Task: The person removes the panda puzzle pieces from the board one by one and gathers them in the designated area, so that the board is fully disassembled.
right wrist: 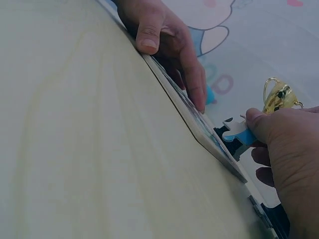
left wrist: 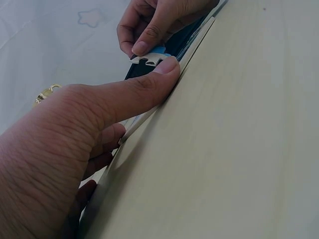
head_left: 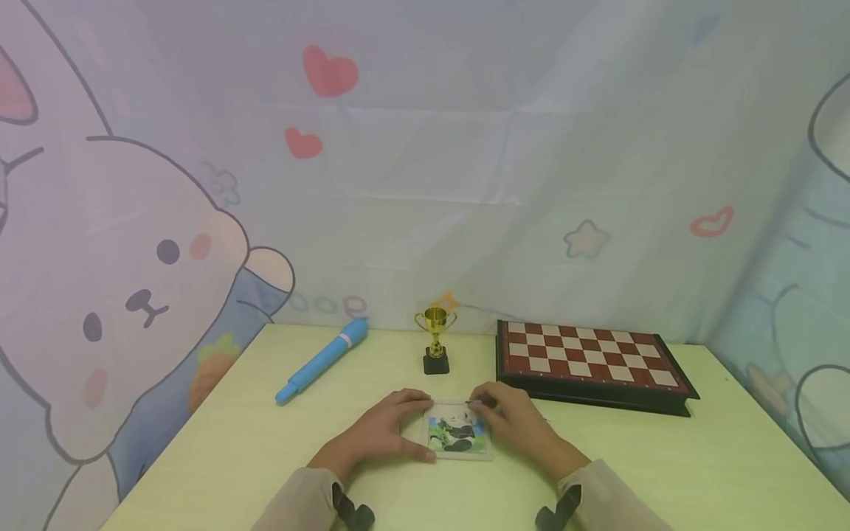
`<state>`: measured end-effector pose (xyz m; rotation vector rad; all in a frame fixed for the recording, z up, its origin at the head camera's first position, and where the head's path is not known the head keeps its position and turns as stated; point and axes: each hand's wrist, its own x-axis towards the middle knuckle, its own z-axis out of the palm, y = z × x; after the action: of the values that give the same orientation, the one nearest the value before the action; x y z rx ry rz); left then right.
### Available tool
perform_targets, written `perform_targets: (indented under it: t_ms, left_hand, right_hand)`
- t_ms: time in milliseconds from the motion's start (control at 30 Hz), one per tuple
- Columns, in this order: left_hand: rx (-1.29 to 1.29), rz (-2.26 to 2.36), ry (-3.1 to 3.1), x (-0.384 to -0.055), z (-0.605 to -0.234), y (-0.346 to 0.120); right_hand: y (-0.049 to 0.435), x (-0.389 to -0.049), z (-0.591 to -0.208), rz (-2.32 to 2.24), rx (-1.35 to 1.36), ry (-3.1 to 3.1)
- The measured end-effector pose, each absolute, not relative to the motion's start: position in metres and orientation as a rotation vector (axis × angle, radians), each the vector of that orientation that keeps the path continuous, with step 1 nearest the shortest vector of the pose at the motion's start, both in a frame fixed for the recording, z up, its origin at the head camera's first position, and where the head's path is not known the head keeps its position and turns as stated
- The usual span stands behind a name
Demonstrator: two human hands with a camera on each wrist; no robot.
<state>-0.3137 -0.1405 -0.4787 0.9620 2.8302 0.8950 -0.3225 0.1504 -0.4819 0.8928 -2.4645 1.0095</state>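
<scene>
A small square panda jigsaw puzzle board (head_left: 463,456) with a pale wooden frame lies on the table in front of me. My left hand (head_left: 380,431) holds its left side, thumb at the near corner and fingers at the far one. Over the board's far right corner, my right hand (head_left: 516,422) pinches a puzzle piece (right wrist: 240,134), white and blue with a knobbed edge, between thumb and fingers. The piece is tilted up off the board in both wrist views. The panda picture shows a pale gap near its upper right, partly covered by the right fingers.
A gold trophy cup (head_left: 435,321) on a black base stands behind the board. To the right lies a red and white chequered chessboard box (head_left: 591,354), close beyond my right hand. A blue pen-shaped tube (head_left: 322,361) lies at the left. A printed cloth (head_left: 432,184) hangs behind the table.
</scene>
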Motion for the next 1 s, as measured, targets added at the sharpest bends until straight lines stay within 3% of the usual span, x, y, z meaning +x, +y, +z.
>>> perform_targets:
  t_ms: [1000]
  left_hand:
    - [0.960, 0.895, 2.824, -0.314, -0.481, -0.141]
  right_hand:
    - [0.218, -0.314, -0.482, 1.063, 0.758, -2.414]
